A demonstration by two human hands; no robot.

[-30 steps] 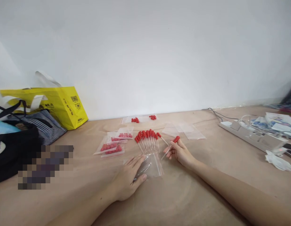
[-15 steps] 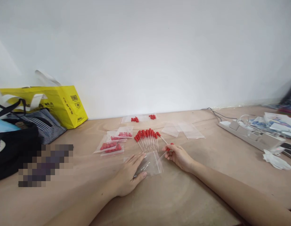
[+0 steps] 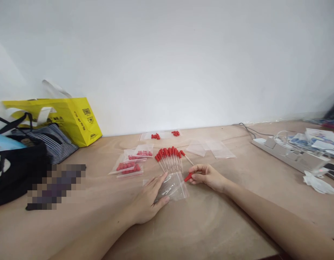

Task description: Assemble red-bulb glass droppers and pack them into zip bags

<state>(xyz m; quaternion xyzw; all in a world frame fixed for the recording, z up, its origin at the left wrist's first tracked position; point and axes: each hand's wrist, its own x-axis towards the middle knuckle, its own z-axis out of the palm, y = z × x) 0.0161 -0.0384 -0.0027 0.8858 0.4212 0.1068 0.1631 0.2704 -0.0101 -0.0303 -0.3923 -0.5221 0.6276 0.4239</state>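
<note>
My left hand [image 3: 150,198] lies flat on a clear zip bag [image 3: 172,187], fingers stretched and thumb apart, pressing it to the table. My right hand [image 3: 205,177] is closed at the bag's right end. Its fingers pinch a dropper by its red rubber bulb [image 3: 188,176], and the bulb points at the bag's mouth; the tube is hidden. Just beyond the bag, several red-topped droppers [image 3: 171,159] lie fanned out. One more dropper [image 3: 187,157] lies slightly apart, its lower end close to my right fingers.
Small bags of red bulbs [image 3: 129,167] lie left of the fan. Flat bags [image 3: 219,150] are to the right. Loose red bulbs [image 3: 155,136] rest on plastic near the wall. A power strip [image 3: 280,153] stands at right, a yellow bag [image 3: 83,121] at left.
The dropper in my right hand has turned: its clear tube pointed at the bag before, and now the red bulb does. My left hand has stayed flat on the bag.
</note>
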